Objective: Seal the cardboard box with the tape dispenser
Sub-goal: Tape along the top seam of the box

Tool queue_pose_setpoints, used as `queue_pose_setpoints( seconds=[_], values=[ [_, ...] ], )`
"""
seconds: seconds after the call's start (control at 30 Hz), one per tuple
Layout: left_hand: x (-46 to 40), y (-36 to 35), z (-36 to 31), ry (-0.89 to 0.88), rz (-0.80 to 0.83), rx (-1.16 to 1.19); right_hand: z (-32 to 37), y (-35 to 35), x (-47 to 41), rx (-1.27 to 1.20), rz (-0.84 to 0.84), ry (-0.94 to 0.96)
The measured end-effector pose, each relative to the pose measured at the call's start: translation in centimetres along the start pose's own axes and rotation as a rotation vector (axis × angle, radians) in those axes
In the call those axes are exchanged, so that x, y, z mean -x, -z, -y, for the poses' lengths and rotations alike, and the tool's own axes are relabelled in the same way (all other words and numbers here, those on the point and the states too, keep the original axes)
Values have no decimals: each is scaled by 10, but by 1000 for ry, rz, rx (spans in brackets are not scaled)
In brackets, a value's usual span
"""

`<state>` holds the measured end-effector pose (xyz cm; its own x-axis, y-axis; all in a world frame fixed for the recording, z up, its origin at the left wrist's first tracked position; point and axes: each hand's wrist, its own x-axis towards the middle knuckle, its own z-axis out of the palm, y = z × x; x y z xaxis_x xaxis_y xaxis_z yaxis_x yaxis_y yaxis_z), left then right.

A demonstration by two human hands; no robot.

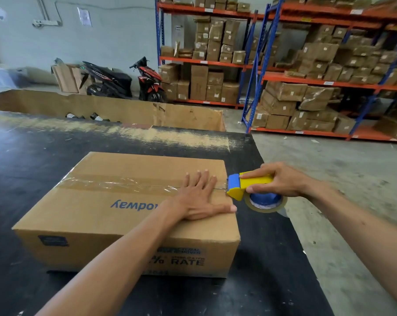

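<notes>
While the cardboard box [129, 208] sits on the worktop [22, 156], its seam is seen taped; the tape dispenser [250, 185], gripped by the right hand [282, 181], needs cutting at the edge, the left hand [197, 197] laid flat.

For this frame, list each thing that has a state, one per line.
cardboard box: flaps shut, lying on the black table
clear tape: laid along the top seam
tape dispenser: at the box's right edge
left hand: flat on the box top
right hand: gripping the dispenser
</notes>
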<state>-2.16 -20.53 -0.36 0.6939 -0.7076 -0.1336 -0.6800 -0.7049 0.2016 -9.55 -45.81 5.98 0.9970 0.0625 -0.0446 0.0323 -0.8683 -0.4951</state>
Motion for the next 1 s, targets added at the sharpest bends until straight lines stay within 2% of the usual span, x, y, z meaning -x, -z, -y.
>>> queue_pose_setpoints(
  seconds=[0.1,0.23,0.4,0.5,0.9,1.0],
  values=[
    [0,8,14,-12,31,-47,3,-10,-3,-1,-28,-1],
    [0,15,7,58,100,-67,12,-24,-2,-67,-105,-12],
    [6,-3,3,24,-6,-114,15,-40,10,-151,-163,-33],
    [7,-3,5,20,-17,-111,11,-45,18,-159,-184,-28],
    [15,-1,28,-96,3,-91,-11,-38,37,-108,-194,-5],
    [14,2,33,-131,11,-99,-11,-47,37,4,-195,13]
  ],
)
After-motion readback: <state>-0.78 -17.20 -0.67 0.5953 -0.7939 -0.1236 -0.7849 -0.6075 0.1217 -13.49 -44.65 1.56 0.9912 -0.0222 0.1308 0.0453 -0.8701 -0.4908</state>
